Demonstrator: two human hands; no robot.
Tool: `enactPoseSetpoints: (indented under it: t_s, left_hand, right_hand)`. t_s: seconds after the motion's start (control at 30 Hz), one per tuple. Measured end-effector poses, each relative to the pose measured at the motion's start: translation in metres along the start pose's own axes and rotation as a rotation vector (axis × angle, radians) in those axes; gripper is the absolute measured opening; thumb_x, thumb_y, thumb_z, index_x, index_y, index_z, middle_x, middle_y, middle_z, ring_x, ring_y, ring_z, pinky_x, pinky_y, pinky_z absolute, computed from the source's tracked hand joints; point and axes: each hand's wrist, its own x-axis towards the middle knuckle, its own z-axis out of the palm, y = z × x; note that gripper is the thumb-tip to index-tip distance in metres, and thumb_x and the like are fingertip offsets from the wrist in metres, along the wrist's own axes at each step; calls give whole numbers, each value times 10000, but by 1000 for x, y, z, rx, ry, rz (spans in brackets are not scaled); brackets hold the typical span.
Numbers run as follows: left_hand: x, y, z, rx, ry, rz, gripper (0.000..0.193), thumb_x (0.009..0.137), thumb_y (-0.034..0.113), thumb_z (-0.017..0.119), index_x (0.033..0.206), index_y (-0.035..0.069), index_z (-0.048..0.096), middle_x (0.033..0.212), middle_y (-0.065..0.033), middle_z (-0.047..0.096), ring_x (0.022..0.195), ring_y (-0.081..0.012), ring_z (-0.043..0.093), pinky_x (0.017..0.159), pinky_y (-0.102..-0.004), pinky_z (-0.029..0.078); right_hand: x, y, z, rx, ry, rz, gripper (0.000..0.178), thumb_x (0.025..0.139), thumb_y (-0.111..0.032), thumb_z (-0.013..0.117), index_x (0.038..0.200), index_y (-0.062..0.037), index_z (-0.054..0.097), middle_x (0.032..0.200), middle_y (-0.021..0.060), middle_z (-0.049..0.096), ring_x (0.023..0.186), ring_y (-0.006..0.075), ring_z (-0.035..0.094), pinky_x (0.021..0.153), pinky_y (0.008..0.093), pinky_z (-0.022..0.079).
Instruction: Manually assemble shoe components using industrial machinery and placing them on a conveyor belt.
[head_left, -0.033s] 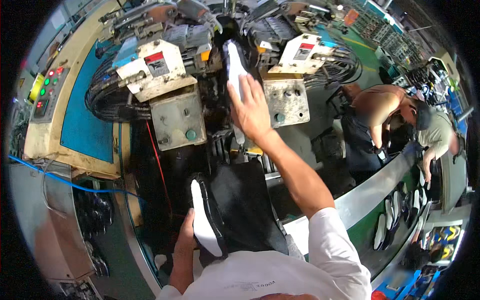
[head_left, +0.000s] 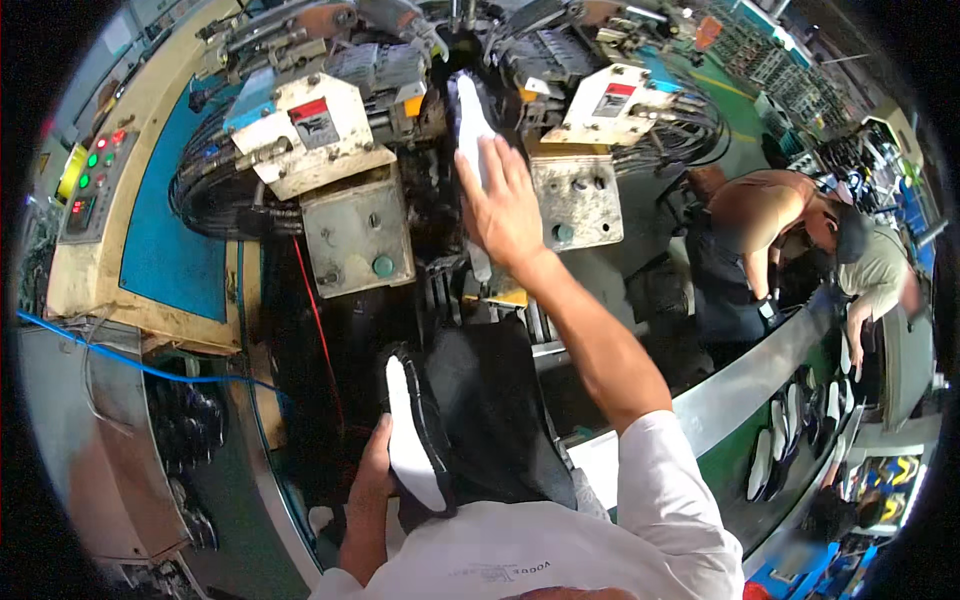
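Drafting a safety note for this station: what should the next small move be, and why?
Probably ease the right hand back out: its fingers lie over the white-faced shoe piece in the machine, with metal plates on either side. The left hand holds a second shoe piece lower down, apart from the machine.

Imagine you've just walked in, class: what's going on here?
A person's right hand is stretched flat over a white-faced shoe in the machine. The left hand holds a second shoe, white face up, close to the body. Off to the right, other shoes lie on a green surface.
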Motion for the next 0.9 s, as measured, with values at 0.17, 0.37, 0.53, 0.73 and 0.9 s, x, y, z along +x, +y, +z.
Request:
enactPoseSetpoints:
  t_s: [0.17, 0.37, 0.53, 0.73, 0.9]
  left_hand:
    - [31, -12, -7, 179, -20, -17, 523, 1150, 376, 446, 1501, 7, 569, 1392, -138, 678, 1276, -255, 640, 1112, -414, 490]
    - [53, 29, 27, 319, 17, -95, 633, 1137, 328, 492, 1677, 24, 364, 1604, -184, 524, 1467, -291, 493, 1216, -392, 379]
    - [78, 46, 38, 262, -76, -138, 669, 1124, 341, 519, 1693, 42, 334, 1597, -164, 533, 1452, -277, 508, 1200, -405, 405]
    - [65, 43, 3, 250, -51, -48, 716, 1098, 336, 569, 1700, 44, 314, 1609, -168, 510, 1431, -270, 519, 1198, -415, 407]
    - [16, 43, -52, 267, 326, -7, 929, 1021, 504, 652, 1710, 19, 261, 1583, -200, 511, 1422, -300, 493, 1192, -423, 387]
  right_hand:
    - [43, 43, 50, -120, 49, -57, 550, 966, -190, 572, 1509, -105, 600, 1525, 324, 542, 1423, 505, 501, 1245, 580, 354]
    - [101, 53, 68, -201, 110, -131, 508, 976, -121, 534, 1457, 35, 584, 1395, 304, 619, 1355, 439, 547, 1206, 495, 395]
    - [107, 62, 55, -182, 181, -182, 537, 937, -133, 604, 1444, 42, 586, 1371, 316, 629, 1338, 461, 561, 1183, 495, 422]
    - [122, 46, 58, -114, -8, -121, 625, 908, -155, 675, 1492, 29, 549, 1418, 349, 584, 1390, 500, 506, 1219, 525, 388]
    - [105, 92, 67, -81, 64, -181, 583, 1031, -238, 703, 1580, -127, 544, 1584, 220, 551, 1453, 400, 541, 1212, 458, 441]
